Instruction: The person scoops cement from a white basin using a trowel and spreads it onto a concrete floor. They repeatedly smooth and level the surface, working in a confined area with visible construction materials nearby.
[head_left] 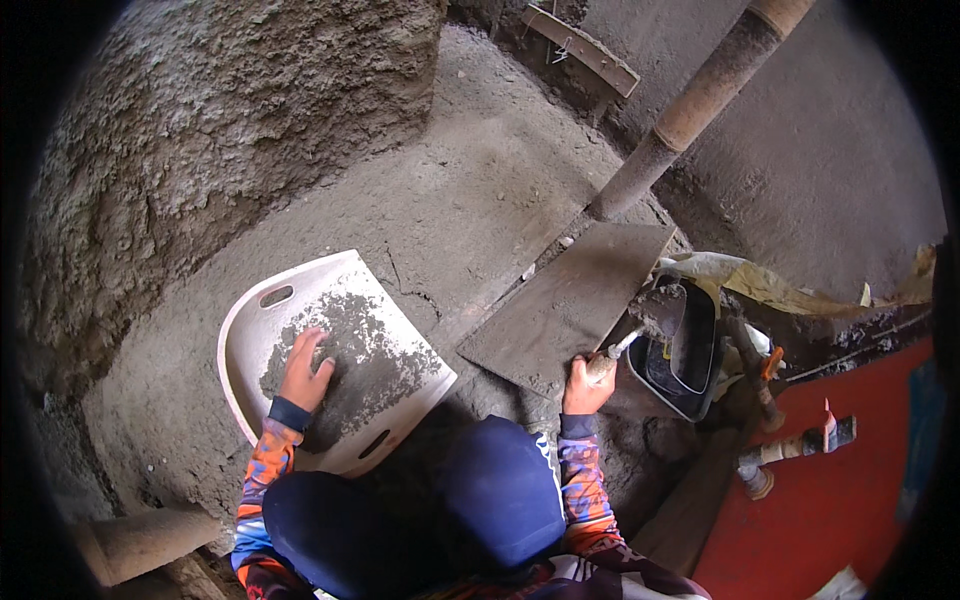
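Observation:
A white plastic scoop-shaped pan (240,330) with slotted handholds lies on the grey ground to my left. Wet grey mortar (365,365) is smeared across its floor. Over that mortar rests my left hand (303,372), its thumb apart from the fingers and nothing visible in it; whether it presses into the mortar I cannot tell. My right hand (585,390) is closed round the rounded handle of a trowel (622,345). The trowel's mortar-covered blade points up and right, over a black bucket (690,408).
A flat board (575,300) lies just beyond my right hand. Behind it a bamboo pole (670,140) slants upward. A rough wall (240,90) stands at the far left. Red sheeting (830,480) and pipe pieces (795,447) lie at right. My knees (505,490) are close in front.

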